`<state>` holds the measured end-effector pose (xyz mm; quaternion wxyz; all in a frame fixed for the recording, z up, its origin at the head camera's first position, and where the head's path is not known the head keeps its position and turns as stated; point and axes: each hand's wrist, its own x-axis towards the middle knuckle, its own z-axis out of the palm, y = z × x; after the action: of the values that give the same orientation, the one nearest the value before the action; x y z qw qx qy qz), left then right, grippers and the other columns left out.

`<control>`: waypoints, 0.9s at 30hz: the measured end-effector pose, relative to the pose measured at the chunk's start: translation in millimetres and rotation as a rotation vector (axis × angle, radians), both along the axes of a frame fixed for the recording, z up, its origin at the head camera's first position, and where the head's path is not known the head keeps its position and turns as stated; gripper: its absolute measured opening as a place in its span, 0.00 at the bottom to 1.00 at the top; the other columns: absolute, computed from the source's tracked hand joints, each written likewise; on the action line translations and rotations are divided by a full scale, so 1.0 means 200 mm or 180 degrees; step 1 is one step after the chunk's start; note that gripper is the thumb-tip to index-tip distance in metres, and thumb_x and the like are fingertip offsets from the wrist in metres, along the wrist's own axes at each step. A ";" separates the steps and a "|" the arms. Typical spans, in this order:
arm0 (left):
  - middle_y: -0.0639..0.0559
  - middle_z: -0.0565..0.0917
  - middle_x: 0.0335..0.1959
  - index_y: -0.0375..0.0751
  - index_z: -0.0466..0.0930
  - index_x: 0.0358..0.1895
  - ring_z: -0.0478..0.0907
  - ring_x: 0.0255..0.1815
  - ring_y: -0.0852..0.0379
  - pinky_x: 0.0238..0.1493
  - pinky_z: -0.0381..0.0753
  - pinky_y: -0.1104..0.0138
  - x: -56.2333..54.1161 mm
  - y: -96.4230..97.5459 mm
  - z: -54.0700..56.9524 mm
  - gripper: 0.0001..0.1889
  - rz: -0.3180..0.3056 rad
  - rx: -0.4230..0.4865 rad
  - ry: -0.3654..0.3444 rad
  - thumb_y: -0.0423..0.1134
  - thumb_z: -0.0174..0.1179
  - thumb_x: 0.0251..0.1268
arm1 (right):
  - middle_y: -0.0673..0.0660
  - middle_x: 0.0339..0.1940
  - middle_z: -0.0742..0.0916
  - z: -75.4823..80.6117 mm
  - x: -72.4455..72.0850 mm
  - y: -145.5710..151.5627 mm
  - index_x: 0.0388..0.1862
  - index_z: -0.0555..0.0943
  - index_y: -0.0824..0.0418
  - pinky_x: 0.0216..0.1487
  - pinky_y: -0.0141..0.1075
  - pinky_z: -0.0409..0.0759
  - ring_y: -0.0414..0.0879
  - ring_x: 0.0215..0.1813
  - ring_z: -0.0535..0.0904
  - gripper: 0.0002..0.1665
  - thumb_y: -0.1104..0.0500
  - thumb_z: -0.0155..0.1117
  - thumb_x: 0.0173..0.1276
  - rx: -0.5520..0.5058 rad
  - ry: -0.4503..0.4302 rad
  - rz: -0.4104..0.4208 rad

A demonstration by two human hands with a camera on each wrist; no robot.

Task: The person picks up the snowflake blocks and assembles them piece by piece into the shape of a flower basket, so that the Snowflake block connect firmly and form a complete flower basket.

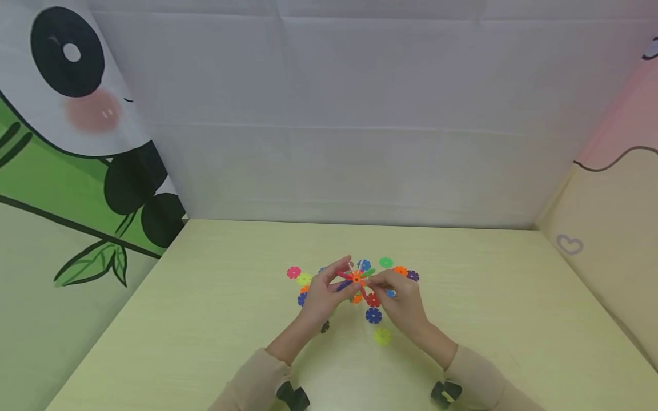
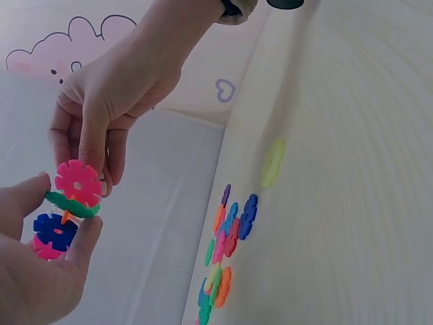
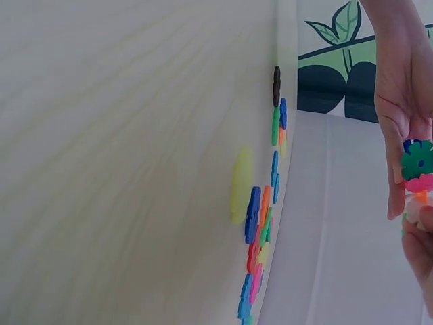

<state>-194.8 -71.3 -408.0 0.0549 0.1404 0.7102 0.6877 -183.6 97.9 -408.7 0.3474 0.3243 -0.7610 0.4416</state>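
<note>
A: Head view. Landmark: the yellow disc [image 1: 382, 336] on the table [image 1: 154, 342]. Where was your work?

B: Beyond that disc, raised: a joined cluster [image 1: 356, 278] of notched discs. Your left hand [image 1: 320, 297], left of the landmark, pinched it; your right hand [image 1: 403, 299], to its right, also had fingertips clamped on it. A dark blue disc [image 1: 373, 315] lay just beyond the landmark, a red disc [image 1: 373, 299] behind that.

A: Left wrist view?

B: Cluster in the air, well apart from the yellow disc. Your left thumb and fingers gripped it from both sides. A pink disc [image 2: 78, 181] stood by your right fingertips, a green disc [image 2: 73, 205] set crosswise beneath.

A: Right wrist view?

B: Cluster well to one side of the yellow disc, cut by the frame edge, both your hands on it. A black disc [image 3: 277, 86] lay well apart from the landmark.
</note>
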 end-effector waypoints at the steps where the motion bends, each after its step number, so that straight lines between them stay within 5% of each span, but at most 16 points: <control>1: 0.40 0.68 0.59 0.43 0.65 0.63 0.77 0.50 0.44 0.45 0.79 0.64 0.00 0.00 0.00 0.30 -0.0004 -0.0002 0.0009 0.39 0.62 0.56 | 0.61 0.24 0.84 0.02 0.01 0.00 0.26 0.78 0.70 0.28 0.32 0.81 0.50 0.26 0.82 0.15 0.82 0.68 0.38 0.0001 -0.0017 0.0049; 5: 0.39 0.69 0.57 0.42 0.66 0.62 0.79 0.45 0.47 0.44 0.80 0.64 -0.01 0.01 0.01 0.26 0.0038 0.0043 -0.0040 0.38 0.60 0.59 | 0.62 0.25 0.84 0.08 0.05 0.01 0.27 0.77 0.72 0.28 0.35 0.82 0.51 0.26 0.82 0.13 0.81 0.66 0.42 0.0113 -0.0158 0.0274; 8: 0.37 0.70 0.55 0.40 0.68 0.60 0.80 0.43 0.50 0.43 0.80 0.64 -0.02 0.01 0.00 0.23 0.0142 0.0089 -0.0114 0.36 0.59 0.60 | 0.62 0.27 0.85 0.09 0.04 0.05 0.31 0.78 0.71 0.30 0.38 0.82 0.51 0.29 0.82 0.12 0.77 0.67 0.46 0.0266 -0.0523 0.0399; 13: 0.40 0.72 0.54 0.41 0.70 0.57 0.81 0.39 0.51 0.41 0.80 0.65 -0.04 -0.04 -0.04 0.22 0.0231 -0.0027 -0.0136 0.35 0.60 0.59 | 0.57 0.34 0.86 -0.01 -0.12 0.22 0.42 0.79 0.66 0.33 0.34 0.81 0.44 0.34 0.81 0.15 0.66 0.67 0.54 0.0611 -0.1449 0.0187; 20: 0.42 0.73 0.53 0.42 0.71 0.59 0.81 0.39 0.54 0.40 0.80 0.67 -0.04 -0.09 -0.05 0.23 0.0204 -0.0102 -0.0166 0.37 0.60 0.58 | 0.57 0.33 0.82 -0.15 -0.41 0.49 0.47 0.77 0.70 0.33 0.33 0.77 0.49 0.37 0.77 0.17 0.63 0.63 0.60 0.1121 -0.2418 -0.0431; 27: 0.40 0.73 0.54 0.38 0.72 0.57 0.81 0.40 0.53 0.41 0.80 0.67 -0.02 -0.10 -0.05 0.22 0.0152 -0.0159 -0.0150 0.36 0.61 0.58 | 0.58 0.33 0.78 -0.24 -0.49 0.59 0.44 0.78 0.70 0.32 0.33 0.75 0.49 0.36 0.72 0.18 0.60 0.65 0.58 0.1008 -0.2990 -0.0492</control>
<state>-199.0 -91.7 -417.3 0.0587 0.1058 0.7287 0.6740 -280.7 215.6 -456.2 -0.0544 0.0819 -0.9147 0.3919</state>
